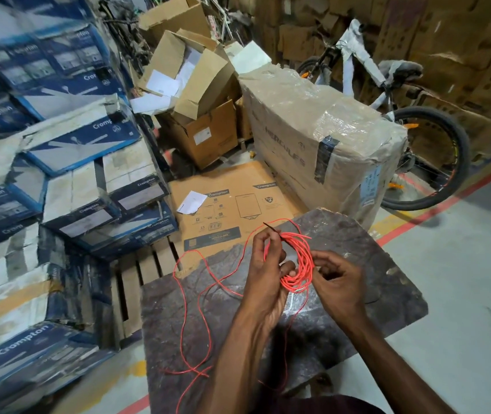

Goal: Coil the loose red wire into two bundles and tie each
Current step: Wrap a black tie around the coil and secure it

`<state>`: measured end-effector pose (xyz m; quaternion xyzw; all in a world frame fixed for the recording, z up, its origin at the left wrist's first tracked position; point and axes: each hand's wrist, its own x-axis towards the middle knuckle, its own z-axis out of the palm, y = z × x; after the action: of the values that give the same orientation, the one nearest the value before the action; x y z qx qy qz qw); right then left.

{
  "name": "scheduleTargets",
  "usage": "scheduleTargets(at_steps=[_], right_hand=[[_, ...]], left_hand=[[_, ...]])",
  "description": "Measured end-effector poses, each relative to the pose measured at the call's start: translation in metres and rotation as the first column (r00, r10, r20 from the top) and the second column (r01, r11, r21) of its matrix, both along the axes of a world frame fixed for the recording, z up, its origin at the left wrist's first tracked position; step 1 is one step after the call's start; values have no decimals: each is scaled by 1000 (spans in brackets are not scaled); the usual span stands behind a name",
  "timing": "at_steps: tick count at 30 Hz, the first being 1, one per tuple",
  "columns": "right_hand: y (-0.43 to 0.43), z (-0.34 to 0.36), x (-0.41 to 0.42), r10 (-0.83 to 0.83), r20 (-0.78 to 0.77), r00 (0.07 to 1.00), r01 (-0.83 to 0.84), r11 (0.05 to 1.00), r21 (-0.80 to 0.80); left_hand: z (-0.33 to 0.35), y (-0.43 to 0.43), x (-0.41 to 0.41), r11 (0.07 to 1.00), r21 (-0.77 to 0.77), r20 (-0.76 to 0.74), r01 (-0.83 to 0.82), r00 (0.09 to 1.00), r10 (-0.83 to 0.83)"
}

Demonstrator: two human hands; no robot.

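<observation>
Trouble is looming mostly in the slack: across the dark mottled stone slab (372, 258) filling the lower middle of the frame, the loose run of thin red wire (199, 372) is sprawling in crossing bends, and one strand is hanging off the slab's near edge at lower left, so further pulling is likely to be tightening those crossings into a knot or snagging on the rough edge. At centre frame, the small coil of red wire loops (299, 264) is being held above the slab; its turns are lying unevenly and, being untied, could spring apart. The left hand (263, 276) is gripping the coil's left side with curled fingers, while the right hand (341, 283) seems to be pinching its right edge; any slackening there is risking spilled loops. The dark bare wire tip (271, 229) is poking up past the left fingers and could slip free.
</observation>
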<state>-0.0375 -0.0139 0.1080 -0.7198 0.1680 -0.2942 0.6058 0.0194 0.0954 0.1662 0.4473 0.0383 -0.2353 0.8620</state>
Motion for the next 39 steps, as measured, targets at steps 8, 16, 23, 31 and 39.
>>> scheduleTargets(at_steps=[8, 16, 23, 31, 39], right_hand=[[-6, -1, 1, 60, -30, 998, -64, 986, -153], [-7, 2, 1, 227, -161, 960, -211, 971, 111], [0, 31, 8, 123, -4, 992, -68, 580, 812], [-16, 39, 8, 214, -136, 967, -47, 680, 732], [-21, 31, -19, 507, -352, 787, -177, 732, 659]], left_hand=[[7, 3, 0, 998, 50, -27, -21, 999, 23], [7, 6, 0, 999, -44, -126, -14, 992, 8], [5, 9, -9, 998, 47, -218, 34, 976, -22], [10, 13, -14, 988, -145, -269, 42, 960, -80], [10, 18, -9, 965, -259, -201, 36, 976, -90]])
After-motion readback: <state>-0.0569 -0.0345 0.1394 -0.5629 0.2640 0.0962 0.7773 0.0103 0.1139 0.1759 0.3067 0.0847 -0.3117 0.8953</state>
